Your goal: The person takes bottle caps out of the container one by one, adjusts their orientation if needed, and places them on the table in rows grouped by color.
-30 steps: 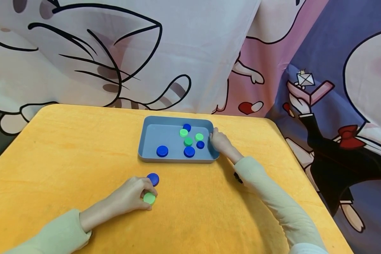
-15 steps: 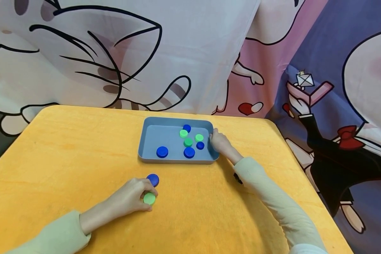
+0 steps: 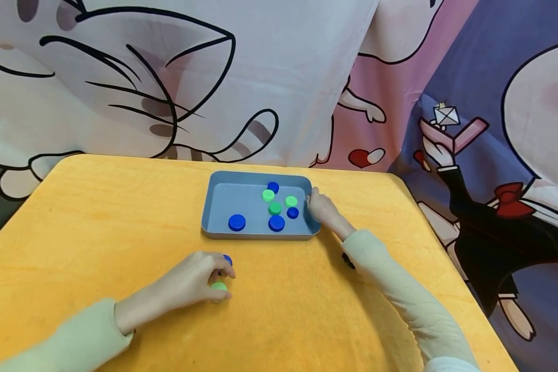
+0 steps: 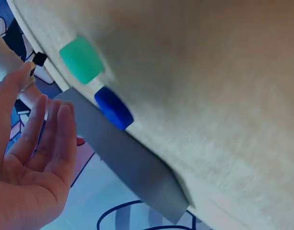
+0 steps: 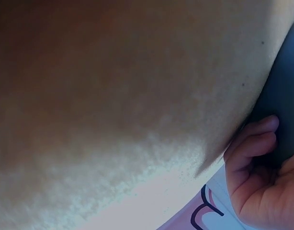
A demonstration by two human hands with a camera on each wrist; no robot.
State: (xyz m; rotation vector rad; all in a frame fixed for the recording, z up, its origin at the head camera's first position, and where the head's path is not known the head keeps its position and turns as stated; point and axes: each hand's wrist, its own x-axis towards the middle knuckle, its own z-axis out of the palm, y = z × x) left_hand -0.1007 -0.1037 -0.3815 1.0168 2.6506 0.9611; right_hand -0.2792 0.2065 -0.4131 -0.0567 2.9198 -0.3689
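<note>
In the head view my left hand (image 3: 192,279) hovers with thumb and fingers spread over a light green cap (image 3: 219,286) on the table. Just beyond it lies a blue cap (image 3: 228,260), partly hidden by the fingers. The left wrist view shows both the green cap (image 4: 82,60) and the blue cap (image 4: 113,108) on the table, apart from the hand (image 4: 37,158). My right hand (image 3: 324,208) grips the right end of a grey-blue tray (image 3: 228,196). From the right wrist, its curled fingers (image 5: 252,143) are seen against the tray's wall (image 5: 283,81).
Inside the tray are several round caps, among them a large blue cap (image 3: 237,222) on the left and a darker green cap (image 3: 275,208). A yellow cloth (image 3: 121,217) covers the table. A printed curtain (image 3: 297,77) hangs behind it.
My left hand has let go of the green cap and lifted slightly away, its fingers spreading and covering more of the blue cap. The right hand and tray stay put.
</note>
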